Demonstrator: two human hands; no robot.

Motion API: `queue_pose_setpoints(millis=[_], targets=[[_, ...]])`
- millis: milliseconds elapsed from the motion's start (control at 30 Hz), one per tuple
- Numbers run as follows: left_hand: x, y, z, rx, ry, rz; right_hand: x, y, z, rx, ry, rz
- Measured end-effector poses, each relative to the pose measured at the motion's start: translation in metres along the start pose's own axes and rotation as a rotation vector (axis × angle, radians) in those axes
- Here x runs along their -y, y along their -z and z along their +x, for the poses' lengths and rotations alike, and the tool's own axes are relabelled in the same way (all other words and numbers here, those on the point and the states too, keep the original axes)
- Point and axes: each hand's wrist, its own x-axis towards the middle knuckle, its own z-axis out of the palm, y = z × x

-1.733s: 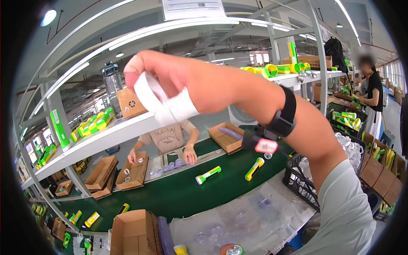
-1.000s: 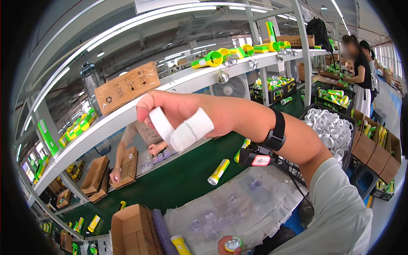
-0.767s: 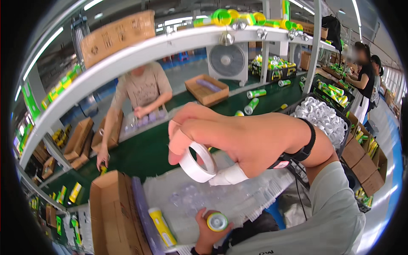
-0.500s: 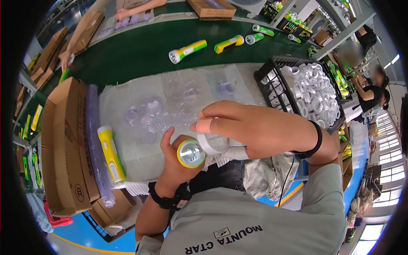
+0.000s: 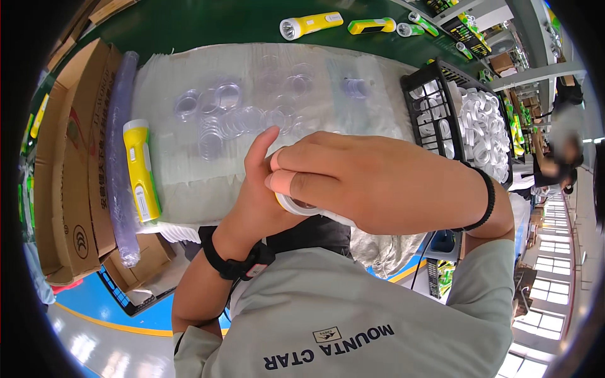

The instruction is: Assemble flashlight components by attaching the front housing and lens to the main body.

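Note:
Over the near edge of the covered worktop, my left hand (image 5: 259,200) is closed round a flashlight. Only a sliver of the flashlight's yellow rim shows, its body hidden in my palm. My right hand (image 5: 359,179) grips a white plastic ring (image 5: 297,206) from above, against the flashlight's lens end. Whether the ring is seated cannot be seen, because my right fingers cover most of it. Beyond my hands, several clear round lenses (image 5: 242,121) lie loose and overlapping on the pale plastic sheet (image 5: 189,179). Left of them lies a yellow and white flashlight (image 5: 140,169).
On the right stands a black crate (image 5: 435,116) heaped with white rings (image 5: 482,129). An open cardboard box (image 5: 66,170) and a long, clear plastic roll (image 5: 121,157) flank the left. Across the far side runs a green conveyor (image 5: 214,28) carrying several flashlights (image 5: 312,25).
My right hand has brought the white ring from beside the flashlight onto its lens end. The view has shifted, so the worktop sits higher in the picture.

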Motion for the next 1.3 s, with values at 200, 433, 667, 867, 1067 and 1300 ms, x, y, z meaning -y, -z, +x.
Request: queue_pose_setpoints(millis=[200, 433, 667, 867, 1067, 1300], targets=[[0.007, -0.005, 0.005, -0.235, -0.184, -0.175, 0.015, 0.013, 0.007, 0.127, -0.250, -0.055], [-0.040, 0.042, 0.016, 0.269, 0.153, 0.333, 0.014, 0.011, 0.005, 0.140, -0.218, -0.248], [-0.041, 0.050, 0.021, 0.281, 0.163, 0.364, -0.002, -0.008, 0.012, 0.035, -0.294, -0.202], [-0.042, 0.051, 0.017, 0.282, 0.167, 0.302, 0.010, 0.002, 0.018, 0.167, -0.276, -0.312], [-0.029, 0.062, 0.026, 0.347, 0.015, 0.182, -0.031, -0.020, 0.017, -0.123, 0.108, -0.385], [-0.021, 0.058, 0.019, 0.291, 0.028, 0.232, -0.004, -0.029, 0.019, -0.147, -0.310, -0.357]])
